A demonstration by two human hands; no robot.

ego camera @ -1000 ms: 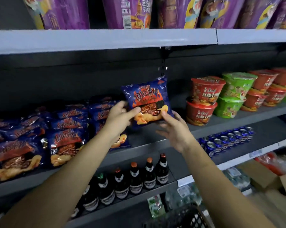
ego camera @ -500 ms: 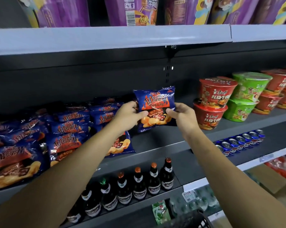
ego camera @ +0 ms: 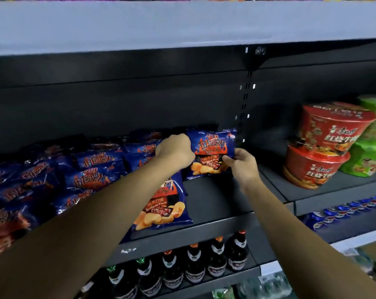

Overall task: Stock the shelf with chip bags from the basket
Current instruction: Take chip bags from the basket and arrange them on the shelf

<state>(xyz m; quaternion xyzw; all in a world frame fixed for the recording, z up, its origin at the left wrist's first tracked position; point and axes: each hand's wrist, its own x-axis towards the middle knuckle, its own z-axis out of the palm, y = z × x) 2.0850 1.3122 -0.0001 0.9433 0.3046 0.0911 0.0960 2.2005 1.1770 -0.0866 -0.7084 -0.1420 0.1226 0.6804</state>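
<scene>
Both hands were on same chip bag [ego camera: 213,154]. Left hand [ego camera: 175,151] curled tight round bag's left edge, right hand [ego camera: 242,164] pinched lower right side, thumb on front. Bag stood upright at back of shelf [ego camera: 215,197], right end of chip row [ego camera: 96,169], noodle bowls [ego camera: 325,145] well apart.

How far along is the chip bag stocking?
Done: rows of blue chip bags line the shelf at left. In hand: left hand and right hand hold one more bag, standing at the back. Left: bare shelf before the noodle bowls; the basket isn't visible.
</scene>
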